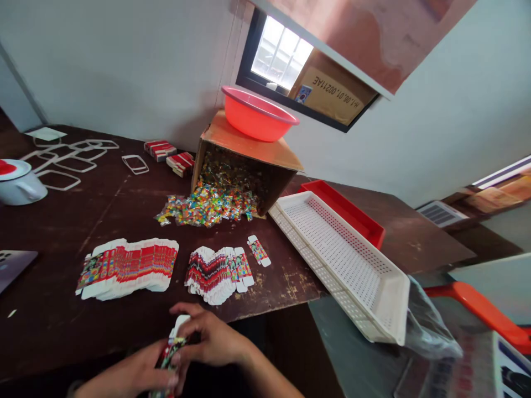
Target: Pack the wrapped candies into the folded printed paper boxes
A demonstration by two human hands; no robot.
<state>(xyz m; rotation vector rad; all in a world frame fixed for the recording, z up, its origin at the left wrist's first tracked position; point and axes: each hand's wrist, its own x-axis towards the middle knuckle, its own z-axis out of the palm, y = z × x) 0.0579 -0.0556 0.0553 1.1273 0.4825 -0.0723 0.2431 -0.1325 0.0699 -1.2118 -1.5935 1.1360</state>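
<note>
At the near table edge my left hand (139, 376) and my right hand (207, 337) both grip one small printed carton (173, 345), held upright between them. Just beyond lie two fanned stacks of flat printed cartons, a wide one (128, 266) on the left and a smaller one (218, 272) in the middle. A single flat carton (259, 250) lies to its right. Further back, a tipped cardboard box (244, 160) spills a heap of colourful wrapped sweets (207, 205) onto the dark table (53, 326).
A red basin (257, 116) sits on the tipped box. A white perforated tray (340, 260) overhangs the table's right edge, with a red tray (344, 210) behind it. White plastic frames (66, 160), small red packs (170, 155) and a white kettle (19, 185) lie at the left.
</note>
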